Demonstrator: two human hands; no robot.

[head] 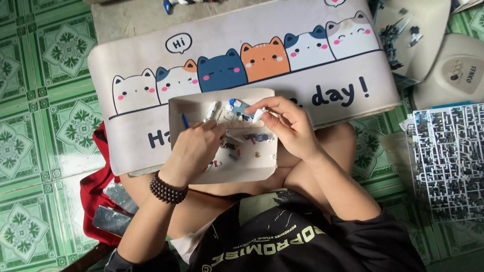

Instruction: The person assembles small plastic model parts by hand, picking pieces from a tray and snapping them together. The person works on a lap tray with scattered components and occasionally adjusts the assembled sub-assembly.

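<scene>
A shallow cardboard tray (pixel 191 108) rests on my lap, holding several small white, blue and grey plastic model parts (pixel 254 137). My left hand (pixel 194 148), with a dark bead bracelet on the wrist, reaches into the tray's left half, fingers curled down over the parts; what it grips is hidden. My right hand (pixel 290 128) hovers over the tray's right side and pinches a small white model piece (pixel 259 115) between thumb and fingers. A thin blue stick (pixel 185 121) lies at the tray's left end.
A white desk mat (pixel 312 60) with cartoon cats lies on a low table beyond the tray. Grey plastic parts frames (pixel 446 156) and a white box lid (pixel 428 30) sit at right on the green tiled floor (pixel 40 100). A red bag (pixel 98 196) lies at left.
</scene>
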